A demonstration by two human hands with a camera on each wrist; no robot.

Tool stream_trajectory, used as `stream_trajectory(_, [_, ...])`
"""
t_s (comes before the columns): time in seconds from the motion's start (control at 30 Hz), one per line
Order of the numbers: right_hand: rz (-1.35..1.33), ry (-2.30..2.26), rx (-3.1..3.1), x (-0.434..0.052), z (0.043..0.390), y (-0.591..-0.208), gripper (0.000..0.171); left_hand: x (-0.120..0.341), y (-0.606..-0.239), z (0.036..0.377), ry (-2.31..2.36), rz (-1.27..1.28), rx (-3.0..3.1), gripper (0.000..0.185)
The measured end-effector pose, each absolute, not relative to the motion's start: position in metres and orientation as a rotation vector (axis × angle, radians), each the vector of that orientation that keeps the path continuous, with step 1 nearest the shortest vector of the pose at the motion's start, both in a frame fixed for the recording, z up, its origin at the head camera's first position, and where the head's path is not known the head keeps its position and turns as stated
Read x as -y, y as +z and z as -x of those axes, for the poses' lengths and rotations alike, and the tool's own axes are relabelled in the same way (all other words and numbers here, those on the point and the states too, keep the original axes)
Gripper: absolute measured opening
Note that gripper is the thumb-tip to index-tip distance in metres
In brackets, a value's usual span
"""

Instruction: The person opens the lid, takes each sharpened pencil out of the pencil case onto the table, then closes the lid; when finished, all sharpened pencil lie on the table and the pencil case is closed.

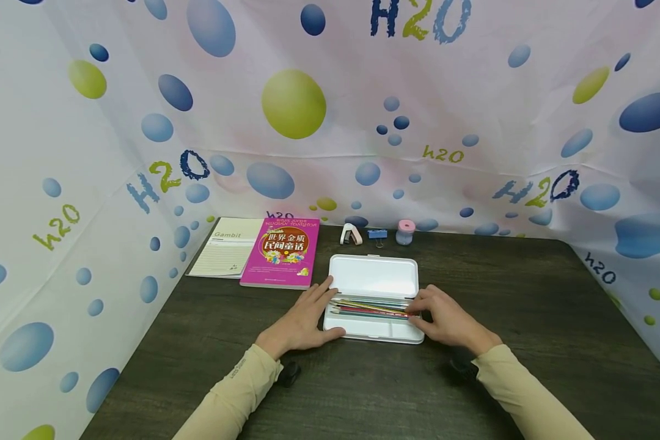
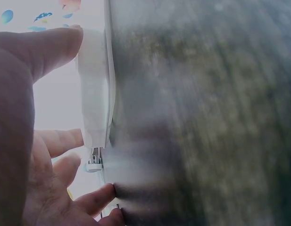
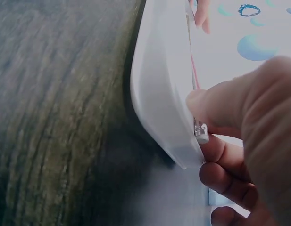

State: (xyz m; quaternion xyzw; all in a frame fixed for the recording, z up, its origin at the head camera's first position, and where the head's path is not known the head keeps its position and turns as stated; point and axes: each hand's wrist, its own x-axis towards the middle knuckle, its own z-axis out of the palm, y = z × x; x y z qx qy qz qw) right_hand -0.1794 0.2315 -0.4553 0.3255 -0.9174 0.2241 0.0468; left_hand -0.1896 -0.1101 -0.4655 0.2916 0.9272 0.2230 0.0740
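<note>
A white pencil case [image 1: 373,278] lies unfolded on the dark table, its lid laid back toward the wall. Several pencils [image 1: 365,310] lie lengthwise in its tray. My left hand [image 1: 302,321] spans the case's left end with spread fingers, the thumb at the front corner. In the left wrist view, that thumb's tip meets the case's side [image 2: 94,89]. At the right end, my right hand [image 1: 445,319] pinches pencil ends between thumb and fingers. The right wrist view shows a pencil's metal band and pale eraser [image 3: 201,134] just below the thumb; the fingers hide other ends.
Behind the left hand, a pink book [image 1: 280,253] overlaps a lined notebook [image 1: 222,247]. A small white stapler [image 1: 351,234], a blue binder clip [image 1: 377,234] and a pink-topped bottle-like item [image 1: 405,233] stand behind the case, near the patterned wall cloth.
</note>
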Motion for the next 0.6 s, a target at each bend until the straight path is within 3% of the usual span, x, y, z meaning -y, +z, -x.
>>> stream_trajectory(0.6, [-1.029,0.786,2.736,-0.2363,0.1799,-0.4596,0.011,0.1098,-0.4653,0.1900,0.666,-0.872,-2.779,0.092])
